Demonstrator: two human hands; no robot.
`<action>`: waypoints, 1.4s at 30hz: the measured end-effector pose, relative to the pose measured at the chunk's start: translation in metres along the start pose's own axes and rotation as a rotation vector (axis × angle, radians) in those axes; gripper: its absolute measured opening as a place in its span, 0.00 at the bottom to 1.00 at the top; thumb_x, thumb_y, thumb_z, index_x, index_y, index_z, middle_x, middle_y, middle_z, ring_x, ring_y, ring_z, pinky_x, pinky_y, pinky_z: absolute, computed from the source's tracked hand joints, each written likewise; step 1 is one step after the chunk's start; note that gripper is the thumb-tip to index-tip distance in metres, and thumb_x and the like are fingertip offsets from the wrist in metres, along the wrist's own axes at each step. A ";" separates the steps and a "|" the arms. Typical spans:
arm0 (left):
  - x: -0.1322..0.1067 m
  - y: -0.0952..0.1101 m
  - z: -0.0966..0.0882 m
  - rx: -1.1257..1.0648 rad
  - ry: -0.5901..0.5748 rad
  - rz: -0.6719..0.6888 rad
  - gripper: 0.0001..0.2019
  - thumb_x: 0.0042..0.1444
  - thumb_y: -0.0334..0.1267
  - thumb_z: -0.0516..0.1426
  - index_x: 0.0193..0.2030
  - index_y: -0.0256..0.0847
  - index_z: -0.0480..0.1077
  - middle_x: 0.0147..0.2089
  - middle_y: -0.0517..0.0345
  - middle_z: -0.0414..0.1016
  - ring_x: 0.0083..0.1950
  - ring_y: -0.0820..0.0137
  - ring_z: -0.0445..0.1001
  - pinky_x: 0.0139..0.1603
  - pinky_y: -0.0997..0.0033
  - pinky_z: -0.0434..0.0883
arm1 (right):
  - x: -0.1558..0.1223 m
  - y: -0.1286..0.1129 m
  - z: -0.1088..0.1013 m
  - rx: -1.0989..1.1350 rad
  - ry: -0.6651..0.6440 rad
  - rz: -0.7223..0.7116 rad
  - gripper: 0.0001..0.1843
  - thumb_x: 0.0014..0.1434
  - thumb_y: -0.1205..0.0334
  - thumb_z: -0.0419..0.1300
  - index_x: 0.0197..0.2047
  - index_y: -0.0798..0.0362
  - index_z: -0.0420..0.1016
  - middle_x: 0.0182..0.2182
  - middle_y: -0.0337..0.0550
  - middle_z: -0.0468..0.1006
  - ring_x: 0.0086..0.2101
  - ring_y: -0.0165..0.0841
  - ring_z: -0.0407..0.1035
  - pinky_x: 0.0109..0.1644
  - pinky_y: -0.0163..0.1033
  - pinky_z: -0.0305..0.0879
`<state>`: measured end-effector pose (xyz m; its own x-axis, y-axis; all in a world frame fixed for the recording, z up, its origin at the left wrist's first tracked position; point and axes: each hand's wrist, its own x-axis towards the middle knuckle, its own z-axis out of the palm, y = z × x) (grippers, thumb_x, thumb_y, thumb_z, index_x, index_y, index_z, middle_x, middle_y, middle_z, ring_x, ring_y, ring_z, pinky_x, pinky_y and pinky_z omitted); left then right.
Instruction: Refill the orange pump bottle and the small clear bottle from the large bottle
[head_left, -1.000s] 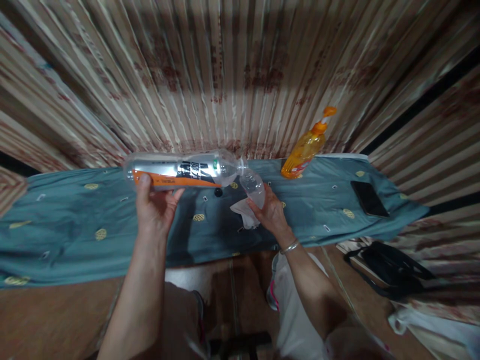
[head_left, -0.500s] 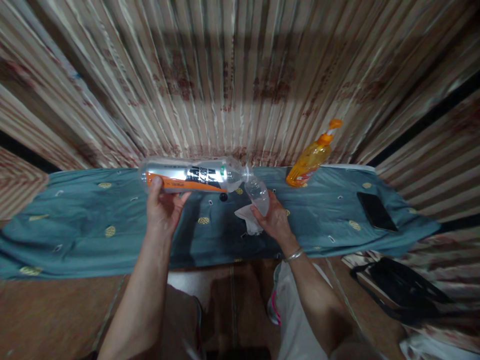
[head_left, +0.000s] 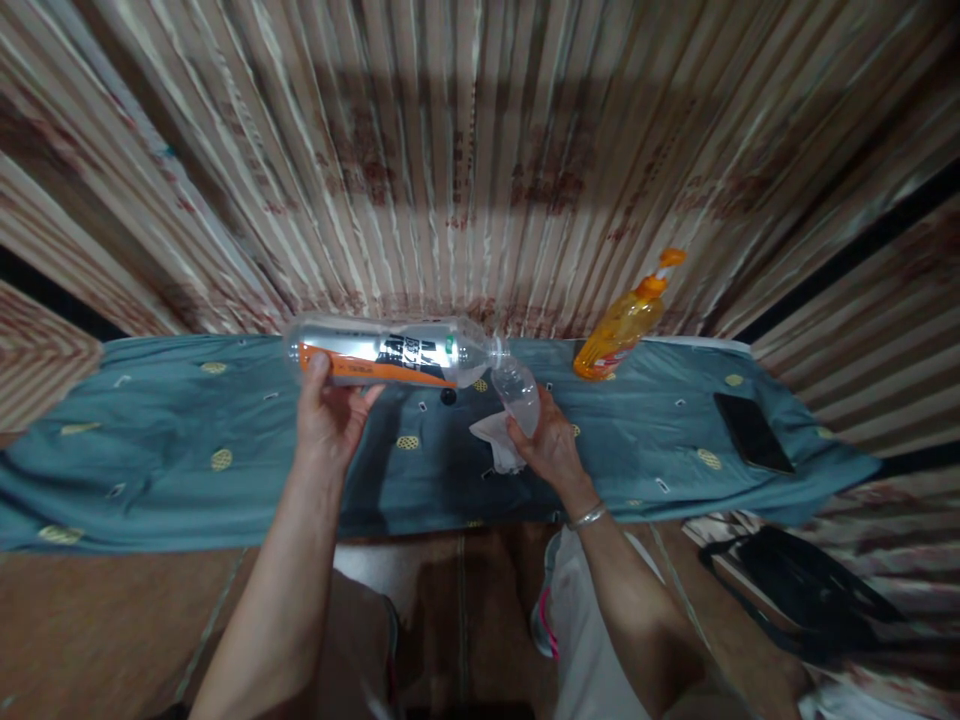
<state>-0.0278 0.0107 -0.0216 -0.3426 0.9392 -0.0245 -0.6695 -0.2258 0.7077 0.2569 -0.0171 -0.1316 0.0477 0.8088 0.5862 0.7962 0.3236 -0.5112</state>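
My left hand (head_left: 328, 413) is closed round the base end of a large clear plastic bottle (head_left: 390, 353) with a silver and orange label, held level with its mouth pointing right. The mouth meets the top of a small clear bottle (head_left: 520, 394), tilted and gripped from below by my right hand (head_left: 550, 445). A crumpled white cloth (head_left: 496, 438) is tucked under the fingers of that same hand. Both hands hover over a teal patterned cloth (head_left: 165, 450) covering a low table.
A small black cap (head_left: 448, 397) lies on the cloth behind the bottles. An orange dish-soap bottle (head_left: 624, 320) stands at the back right, a black phone (head_left: 752, 431) lies further right. Striped curtains (head_left: 465, 160) hang behind. A black bag (head_left: 795, 590) lies on the floor at right.
The view shifted a little, so everything sits slightly lower and to the right in the picture. Both hands keep the two bottles mouth to mouth; the pose is the same.
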 end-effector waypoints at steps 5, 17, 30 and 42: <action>-0.001 0.000 0.000 -0.017 -0.010 0.007 0.15 0.53 0.45 0.69 0.45 0.42 0.78 0.44 0.50 0.82 0.49 0.57 0.82 0.47 0.58 0.84 | 0.000 -0.001 -0.003 0.015 -0.024 0.004 0.34 0.65 0.50 0.59 0.68 0.60 0.62 0.56 0.69 0.79 0.54 0.56 0.78 0.59 0.67 0.76; -0.004 0.004 0.004 -0.019 -0.006 -0.019 0.12 0.56 0.42 0.67 0.44 0.41 0.77 0.41 0.54 0.83 0.44 0.63 0.83 0.54 0.57 0.81 | 0.000 -0.002 -0.004 0.013 0.000 -0.025 0.33 0.67 0.47 0.57 0.67 0.59 0.64 0.54 0.65 0.81 0.52 0.54 0.79 0.57 0.63 0.78; -0.003 0.003 0.003 -0.032 -0.031 -0.008 0.11 0.55 0.42 0.67 0.42 0.41 0.79 0.41 0.54 0.85 0.43 0.62 0.82 0.47 0.64 0.83 | 0.000 -0.003 -0.005 -0.008 -0.018 -0.013 0.32 0.67 0.49 0.58 0.67 0.62 0.64 0.53 0.68 0.81 0.52 0.53 0.79 0.58 0.62 0.77; -0.004 0.005 0.005 0.001 -0.032 -0.017 0.09 0.55 0.42 0.67 0.41 0.43 0.78 0.42 0.56 0.85 0.42 0.63 0.83 0.46 0.66 0.83 | 0.001 -0.003 -0.004 -0.022 -0.017 -0.020 0.30 0.67 0.50 0.57 0.66 0.60 0.65 0.53 0.66 0.81 0.51 0.53 0.79 0.58 0.62 0.77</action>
<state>-0.0269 0.0065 -0.0144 -0.3096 0.9508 -0.0138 -0.6746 -0.2094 0.7079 0.2572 -0.0190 -0.1275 0.0215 0.8106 0.5852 0.8102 0.3289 -0.4852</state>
